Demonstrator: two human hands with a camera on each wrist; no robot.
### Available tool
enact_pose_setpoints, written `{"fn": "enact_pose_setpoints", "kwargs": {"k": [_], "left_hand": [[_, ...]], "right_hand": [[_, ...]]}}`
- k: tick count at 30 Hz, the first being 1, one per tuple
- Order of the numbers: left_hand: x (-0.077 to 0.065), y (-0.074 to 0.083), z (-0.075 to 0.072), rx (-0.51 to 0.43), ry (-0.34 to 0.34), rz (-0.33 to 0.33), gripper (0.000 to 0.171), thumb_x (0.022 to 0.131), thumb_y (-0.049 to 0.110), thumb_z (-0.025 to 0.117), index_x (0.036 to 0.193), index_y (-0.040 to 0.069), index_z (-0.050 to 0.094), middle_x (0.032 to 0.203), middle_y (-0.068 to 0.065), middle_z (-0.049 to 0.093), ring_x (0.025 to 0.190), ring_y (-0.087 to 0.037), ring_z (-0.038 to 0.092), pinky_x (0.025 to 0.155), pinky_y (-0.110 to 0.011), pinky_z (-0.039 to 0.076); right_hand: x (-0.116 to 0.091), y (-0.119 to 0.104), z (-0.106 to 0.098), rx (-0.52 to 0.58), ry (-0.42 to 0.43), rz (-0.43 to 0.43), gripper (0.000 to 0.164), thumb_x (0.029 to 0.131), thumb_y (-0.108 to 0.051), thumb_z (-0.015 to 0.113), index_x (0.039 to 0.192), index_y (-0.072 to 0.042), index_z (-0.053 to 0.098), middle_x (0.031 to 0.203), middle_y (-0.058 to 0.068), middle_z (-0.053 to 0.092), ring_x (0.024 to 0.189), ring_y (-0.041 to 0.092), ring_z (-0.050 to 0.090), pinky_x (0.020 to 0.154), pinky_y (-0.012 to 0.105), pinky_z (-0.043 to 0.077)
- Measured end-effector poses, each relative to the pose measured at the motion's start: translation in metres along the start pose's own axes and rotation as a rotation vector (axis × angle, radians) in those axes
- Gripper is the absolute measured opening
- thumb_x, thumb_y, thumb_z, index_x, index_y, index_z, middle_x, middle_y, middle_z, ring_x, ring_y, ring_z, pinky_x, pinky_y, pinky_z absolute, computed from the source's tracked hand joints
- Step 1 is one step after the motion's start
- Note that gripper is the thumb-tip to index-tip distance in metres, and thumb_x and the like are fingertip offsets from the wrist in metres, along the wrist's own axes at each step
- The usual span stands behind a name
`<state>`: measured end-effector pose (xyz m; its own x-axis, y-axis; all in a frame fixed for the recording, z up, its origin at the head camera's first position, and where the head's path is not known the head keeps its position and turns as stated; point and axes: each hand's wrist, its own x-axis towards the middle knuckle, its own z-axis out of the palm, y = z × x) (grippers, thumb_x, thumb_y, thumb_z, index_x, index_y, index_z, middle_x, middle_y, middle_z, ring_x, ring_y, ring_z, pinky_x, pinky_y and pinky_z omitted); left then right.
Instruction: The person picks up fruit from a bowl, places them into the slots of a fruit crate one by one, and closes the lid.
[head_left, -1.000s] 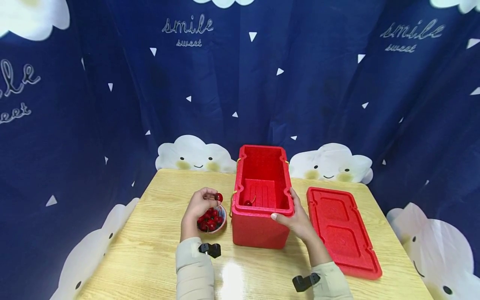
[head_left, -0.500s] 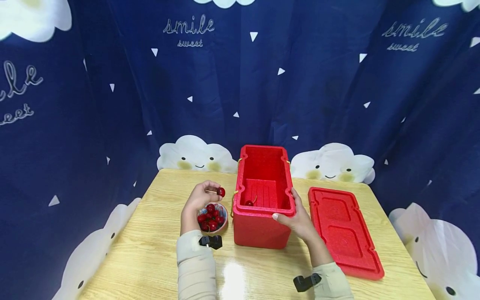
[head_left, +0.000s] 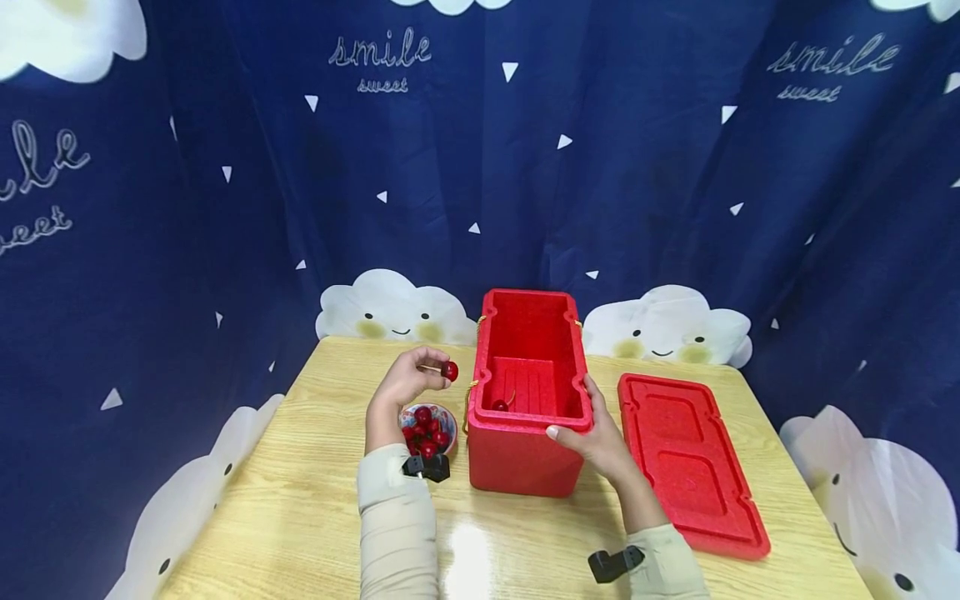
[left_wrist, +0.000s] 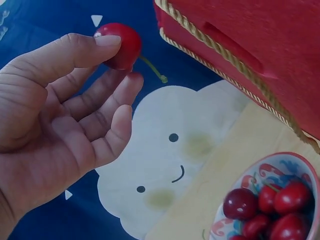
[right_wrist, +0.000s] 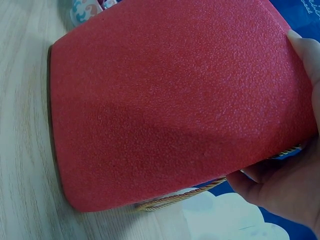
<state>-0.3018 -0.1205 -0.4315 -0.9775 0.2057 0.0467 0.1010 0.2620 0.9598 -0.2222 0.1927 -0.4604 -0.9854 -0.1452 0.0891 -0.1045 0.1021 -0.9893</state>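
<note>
Bowl (left_wrist: 270, 167), near the left grip (left_wrist: 55, 125), runs off the left wrist view; its cherries (left_wrist: 292, 196) overlap, at least five, exact count unclear. Left grip pinches one cherry (left_wrist: 127, 47), stem showing. Right grip (head_left: 596, 442) clasps the near right corner of one red box (head_left: 522, 460), some fingers hidden. Left of that grip, inside: one part-hidden cherry (head_left: 500, 406). Right of it: one lid (head_left: 693, 467), flat on the tabletop (head_left: 300, 500).

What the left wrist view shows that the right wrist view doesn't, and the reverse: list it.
Only the left wrist view shows the left hand pinching a cherry with a green stem. Only the right wrist view shows the right hand gripping the red box. Both: that red box, gold rope, patterned bowl, table, white cloud and blue curtain.
</note>
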Motion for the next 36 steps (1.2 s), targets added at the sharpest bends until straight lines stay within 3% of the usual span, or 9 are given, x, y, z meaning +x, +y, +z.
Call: {"fn": "enact_pose_setpoints", "kwargs": {"k": [6, 11, 15, 21, 27, 36], "left_hand": [[0.005, 0.010, -0.002, -0.002, -0.025, 0.008, 0.036, 0.073, -0.007, 0.068, 0.108, -0.001, 0.060, 0.098, -0.014, 0.063, 0.084, -0.023, 0.062, 0.076, -0.036, 0.048], [0.009, 0.017, -0.003, -0.022, -0.042, 0.027, 0.037, 0.073, -0.005, 0.069, 0.109, -0.002, 0.060, 0.101, -0.017, 0.062, 0.084, -0.023, 0.062, 0.076, -0.034, 0.049], [0.004, 0.033, -0.004, -0.040, -0.080, 0.033, 0.039, 0.074, -0.007, 0.068, 0.112, -0.008, 0.057, 0.105, -0.025, 0.060, 0.083, -0.021, 0.061, 0.075, -0.033, 0.048], [0.015, 0.030, -0.004, -0.032, -0.095, 0.051, 0.038, 0.074, -0.006, 0.068, 0.110, -0.007, 0.058, 0.103, -0.020, 0.061, 0.082, -0.020, 0.061, 0.075, -0.033, 0.048], [0.019, 0.039, 0.001, 0.004, -0.099, 0.082, 0.035, 0.073, -0.005, 0.069, 0.107, -0.004, 0.060, 0.098, -0.016, 0.063, 0.087, -0.023, 0.060, 0.077, -0.033, 0.048], [0.027, 0.047, 0.010, -0.021, -0.158, 0.081, 0.032, 0.074, -0.008, 0.067, 0.105, -0.003, 0.061, 0.096, -0.014, 0.063, 0.088, -0.024, 0.060, 0.077, -0.034, 0.050]], "right_hand": [[-0.007, -0.014, 0.002, -0.006, 0.001, 0.021, 0.103, 0.073, -0.009, 0.076, 0.148, -0.010, 0.006, 0.142, 0.018, 0.029, 0.124, 0.039, 0.034, 0.086, 0.039, 0.046], [-0.001, -0.001, -0.001, 0.003, 0.002, 0.019, 0.103, 0.074, -0.009, 0.076, 0.149, -0.014, 0.006, 0.142, 0.017, 0.029, 0.125, 0.039, 0.033, 0.088, 0.039, 0.045], [0.002, 0.006, -0.003, -0.002, 0.007, 0.024, 0.103, 0.074, -0.011, 0.077, 0.149, -0.016, 0.006, 0.143, 0.015, 0.029, 0.126, 0.039, 0.033, 0.088, 0.039, 0.044], [-0.006, -0.015, 0.003, -0.025, 0.004, 0.028, 0.102, 0.074, -0.009, 0.075, 0.148, -0.010, 0.005, 0.143, 0.019, 0.028, 0.125, 0.040, 0.033, 0.089, 0.042, 0.044], [-0.007, -0.018, 0.003, -0.040, 0.002, 0.028, 0.102, 0.074, -0.010, 0.074, 0.148, -0.009, 0.005, 0.145, 0.019, 0.026, 0.126, 0.041, 0.032, 0.089, 0.042, 0.044], [-0.006, -0.018, 0.005, -0.029, 0.003, 0.031, 0.100, 0.075, -0.008, 0.074, 0.148, -0.008, 0.005, 0.143, 0.018, 0.028, 0.126, 0.040, 0.032, 0.089, 0.040, 0.044]]}}
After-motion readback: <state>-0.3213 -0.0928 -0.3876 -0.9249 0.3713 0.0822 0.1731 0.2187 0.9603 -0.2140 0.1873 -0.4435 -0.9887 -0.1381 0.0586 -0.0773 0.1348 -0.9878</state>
